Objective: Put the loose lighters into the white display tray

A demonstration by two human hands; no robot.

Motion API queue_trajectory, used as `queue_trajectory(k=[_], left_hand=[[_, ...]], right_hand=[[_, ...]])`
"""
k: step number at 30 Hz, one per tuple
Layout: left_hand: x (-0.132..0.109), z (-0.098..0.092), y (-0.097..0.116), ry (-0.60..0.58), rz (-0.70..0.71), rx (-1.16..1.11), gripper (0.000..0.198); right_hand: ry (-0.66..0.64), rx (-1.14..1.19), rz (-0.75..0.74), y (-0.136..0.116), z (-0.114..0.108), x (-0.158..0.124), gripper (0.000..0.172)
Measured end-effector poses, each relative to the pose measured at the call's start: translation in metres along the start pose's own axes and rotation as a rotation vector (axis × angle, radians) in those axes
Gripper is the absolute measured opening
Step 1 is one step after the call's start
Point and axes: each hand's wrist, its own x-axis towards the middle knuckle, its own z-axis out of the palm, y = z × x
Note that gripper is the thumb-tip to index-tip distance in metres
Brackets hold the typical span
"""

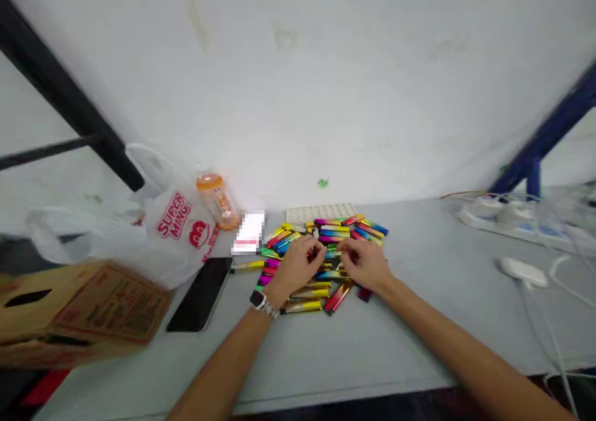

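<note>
Grey tabletop [363,353] bearing a pile of glossy multicoloured sticks [332,274].
Left of the pile: black smartphone [200,295], cardboard box [109,306], SUPER MING plastic bag [179,219], orange bottle [218,200]; behind, a pale gridded panel [321,212]; right, a white power strip [516,225].

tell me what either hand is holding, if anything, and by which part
It cannot be told: the left hand and right hand curl over the shiny coloured sticks, but no grip shows clearly.

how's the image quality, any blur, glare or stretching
Head view: cardboard box blurred, seemingly stretched toward the left edge; head view: bright glints on the metallic coloured sticks; head view: white panel beside the orange bottle pixelated; head view: too soft to tell what, if anything, the left hand holds.
</note>
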Motion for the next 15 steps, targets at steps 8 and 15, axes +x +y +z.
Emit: queue_trajectory(k=[8, 15], left_hand=[[-0.0006, -0.0006, -0.0026, 0.008, 0.0, 0.011, 0.02], [-0.0002, -0.0017, -0.0021, 0.006, -0.002, 0.008, 0.02]], right_hand=[[0.007, -0.009, 0.023, -0.001, -0.0003, 0.0012, 0.02], [0.006, -0.012, 0.035, -0.0002, 0.0, 0.0015, 0.018]])
